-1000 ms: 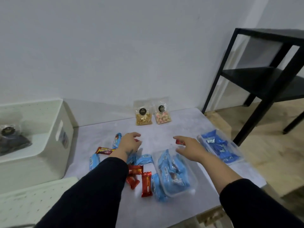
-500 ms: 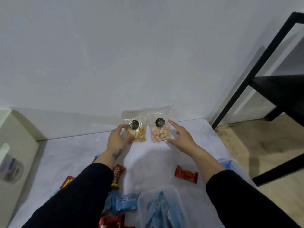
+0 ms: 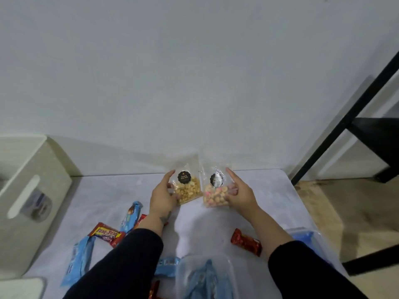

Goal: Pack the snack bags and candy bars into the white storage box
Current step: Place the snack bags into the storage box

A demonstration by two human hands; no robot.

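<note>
left hand (image 3: pixel 162 196) fingers gripping nut bag (image 3: pixel 187 189), right hand (image 3: pixel 239 194) gripping candy bag (image 3: pixel 216 194)

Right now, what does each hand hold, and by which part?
Left hand grips the peanut bag by its left edge; right hand grips the pink-snack bag by its right edge.

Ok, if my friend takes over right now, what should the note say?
Left hand: gripping the clear bag of yellow nuts at the table's far edge.
Right hand: gripping the clear bag of pink and yellow candies beside it.
White plastic storage box: far left; its inside is not visible.
Done: both bags grasped, not yet carried over.
Left: put both bags in the box, then the red-wrapped candy bar, the blue-wrapped bars and the other loose bars on the grey table.
</note>
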